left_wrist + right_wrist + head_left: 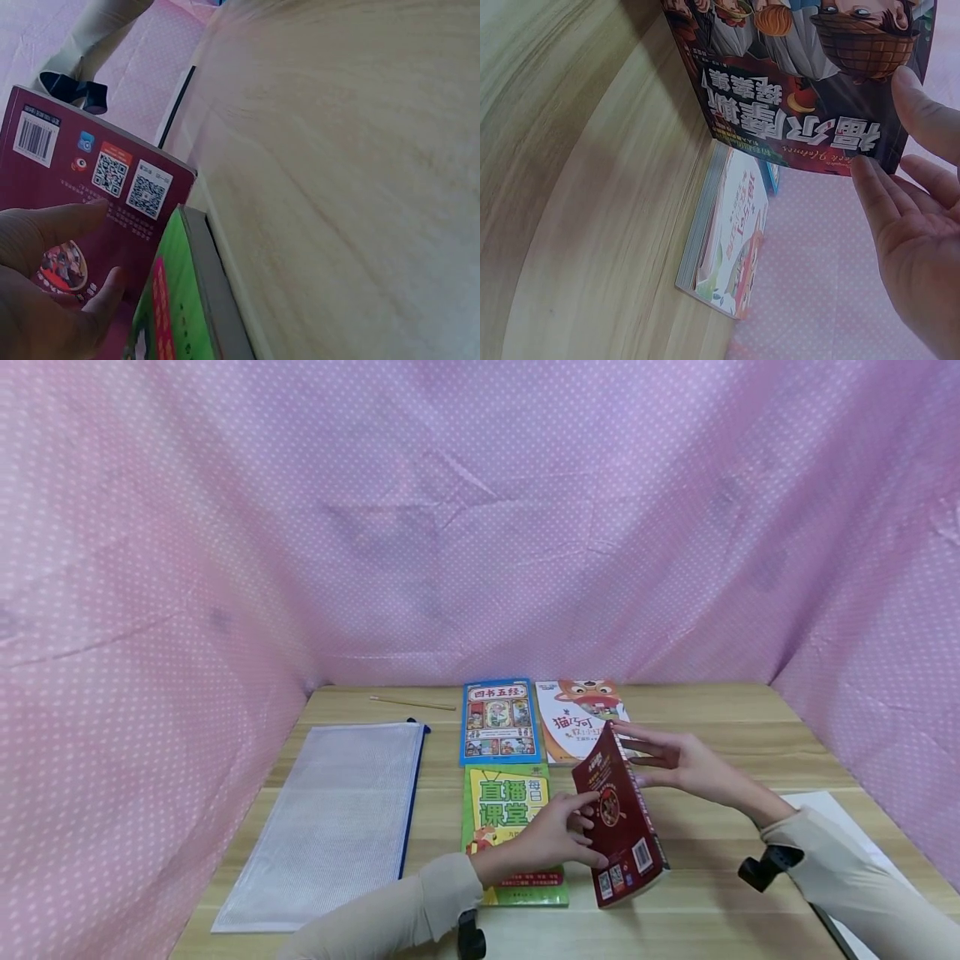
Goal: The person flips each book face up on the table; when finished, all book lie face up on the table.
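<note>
A dark red paperback book (621,827) stands tilted on edge between both hands, its back cover toward the left hand (551,839). In the left wrist view, the left hand's spread fingertips touch that cover below the barcode and QR codes. On the other side, the right hand (686,768) has its fingers stretched to the spine side and upper end. The right wrist view shows the illustrated front cover (795,90), with thumb and fingertips at its edge. Under the left hand lies a green book (517,897), partly hidden by that forearm.
A blue-bordered book (500,718) and a white book with a cartoon animal (577,722) lie behind. To the left are a white mesh zip pouch (337,818) and a pencil (412,702). A flat white item (832,814) lies under the right forearm. Pink dotted cloth (480,527) surrounds the table.
</note>
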`<control>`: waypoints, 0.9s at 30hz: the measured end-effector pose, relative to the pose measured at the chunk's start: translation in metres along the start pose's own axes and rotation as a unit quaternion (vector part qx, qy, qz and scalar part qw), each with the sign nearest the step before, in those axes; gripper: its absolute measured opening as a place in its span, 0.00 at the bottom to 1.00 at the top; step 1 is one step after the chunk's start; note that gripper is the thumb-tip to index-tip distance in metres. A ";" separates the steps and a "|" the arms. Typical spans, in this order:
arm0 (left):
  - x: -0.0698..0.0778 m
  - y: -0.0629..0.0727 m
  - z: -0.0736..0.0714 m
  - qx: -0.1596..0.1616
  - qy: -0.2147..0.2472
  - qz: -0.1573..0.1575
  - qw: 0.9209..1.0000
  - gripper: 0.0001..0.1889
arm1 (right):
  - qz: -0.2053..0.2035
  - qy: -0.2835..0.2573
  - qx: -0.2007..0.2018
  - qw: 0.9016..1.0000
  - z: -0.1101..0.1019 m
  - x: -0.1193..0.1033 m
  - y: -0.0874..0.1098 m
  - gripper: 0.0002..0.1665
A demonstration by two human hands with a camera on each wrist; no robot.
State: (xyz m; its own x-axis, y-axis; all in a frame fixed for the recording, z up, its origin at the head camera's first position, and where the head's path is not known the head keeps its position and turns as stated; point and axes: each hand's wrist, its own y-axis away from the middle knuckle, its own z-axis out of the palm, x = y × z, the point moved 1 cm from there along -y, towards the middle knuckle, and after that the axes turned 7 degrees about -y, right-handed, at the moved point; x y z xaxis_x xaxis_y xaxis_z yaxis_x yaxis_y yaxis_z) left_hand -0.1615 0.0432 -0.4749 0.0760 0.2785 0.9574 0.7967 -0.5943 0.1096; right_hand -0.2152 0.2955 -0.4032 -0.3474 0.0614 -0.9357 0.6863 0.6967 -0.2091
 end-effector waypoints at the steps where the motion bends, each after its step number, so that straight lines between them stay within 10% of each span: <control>1: 0.002 0.001 0.000 -0.002 0.004 0.006 1.000 0.45 | -0.003 0.000 0.000 1.000 0.001 0.000 -0.001 0.43; 27: 0.040 0.009 -0.026 0.011 0.024 0.053 0.998 0.45 | 0.011 0.041 0.052 0.998 0.027 0.007 -0.011 0.38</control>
State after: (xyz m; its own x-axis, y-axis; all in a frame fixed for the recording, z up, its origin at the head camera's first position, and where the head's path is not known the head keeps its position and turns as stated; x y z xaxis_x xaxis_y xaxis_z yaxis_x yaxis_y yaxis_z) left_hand -0.1667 0.0296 -0.4289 0.1326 0.1783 0.9750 0.7992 -0.6010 0.0012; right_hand -0.2086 0.2690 -0.4153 -0.3789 0.1372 -0.9152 0.7554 0.6171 -0.2202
